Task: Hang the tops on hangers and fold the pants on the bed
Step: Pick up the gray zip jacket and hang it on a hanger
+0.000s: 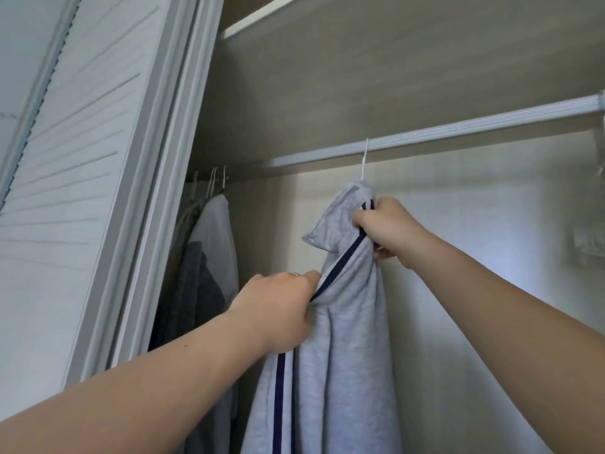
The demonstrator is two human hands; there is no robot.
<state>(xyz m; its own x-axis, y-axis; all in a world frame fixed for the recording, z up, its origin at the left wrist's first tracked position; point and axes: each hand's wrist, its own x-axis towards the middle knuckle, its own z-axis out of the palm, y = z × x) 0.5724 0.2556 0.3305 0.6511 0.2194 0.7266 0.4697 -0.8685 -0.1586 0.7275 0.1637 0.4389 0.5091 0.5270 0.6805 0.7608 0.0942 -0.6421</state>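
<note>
Your pale grey top (347,339) hangs in the centre of the frame. It is a soft, fleecy jersey with a flecked nap, and it falls in long loose folds to the bottom edge. A navy stripe (340,267) edged in white runs slantwise down it, and a stitched collar flap juts out to the left near its peak. Above that peak the thin white hanger hook (364,162) sits over the closet rail (458,129), a ribbed, pale metal bar slanting up towards the upper right.

Your left hand (278,309), lower centre, is curled tight round a bunch of the fabric at the stripe, and a slim ring (295,273) shows on one finger. Your right hand (389,227), right of centre and higher, grips the cloth just under the collar with the stripe passing beneath its fingers.

The wardrobe's back panel (360,60) is a matt beige with fine horizontal grain, and a white-edged shelf (262,18) crosses the top. A white louvred door (82,158) fills the left of the frame. Beside it, at centre left, more white hangers (212,181) carry a smooth white shirt (219,231) and a dark grey knit (196,290). A clear object at the right edge is too blurred to name.
</note>
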